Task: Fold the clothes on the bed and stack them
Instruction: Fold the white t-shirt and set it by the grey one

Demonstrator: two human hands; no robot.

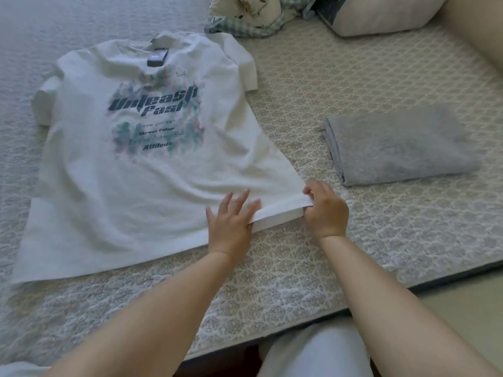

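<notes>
Here the white T-shirt (152, 170) is spread print-up on the bed (353, 77); its hem corner is pinched by the right hand (325, 210) and pressed flat by the open left hand (231, 221). Smoothing seems underway; a side fold is likely called for next.

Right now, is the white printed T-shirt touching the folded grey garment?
Apart. The head view shows bare patterned bedspread between the white T-shirt and the folded grey garment.

The rumpled clothes pile (253, 17) and pillow (381, 14) are cropped by the top edge.
</notes>
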